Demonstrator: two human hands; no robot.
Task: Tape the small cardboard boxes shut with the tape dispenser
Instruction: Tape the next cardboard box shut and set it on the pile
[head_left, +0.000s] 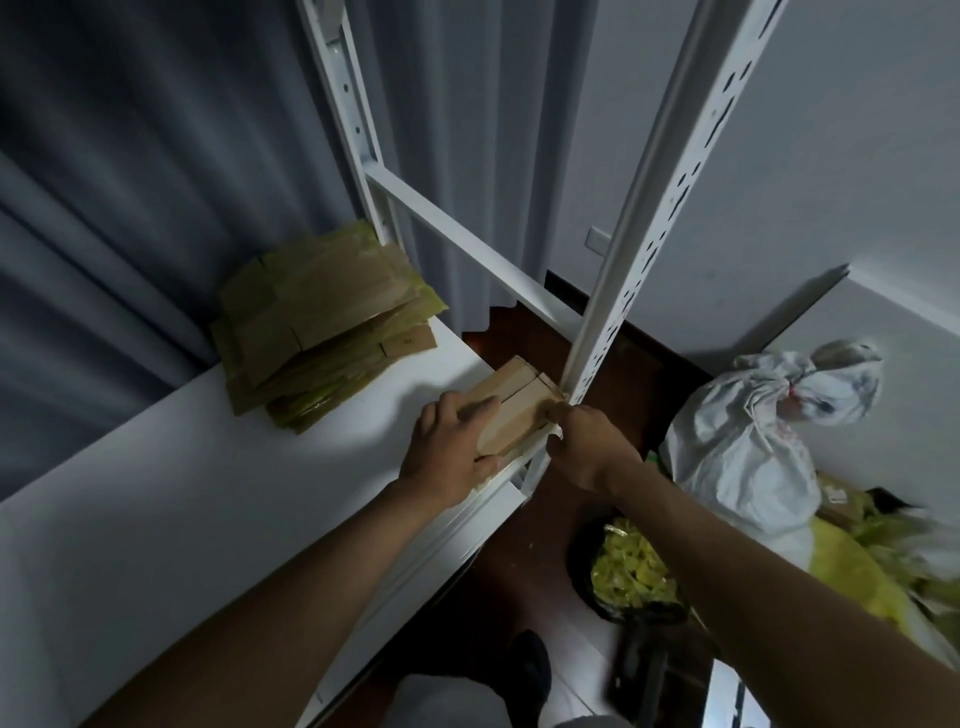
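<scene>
Hands meet over a small cardboard box at the right front corner of a white shelf, close against the perforated white upright, seen from the head camera. Left hand lies on the box's near end, its fingers curled over the top and gripping it. Right hand pinches narrowly at the box's right edge; what it holds cannot be told. Flattened cardboard boxes are stacked at the shelf's back edge. A tied white sack stands on the floor to the right.
</scene>
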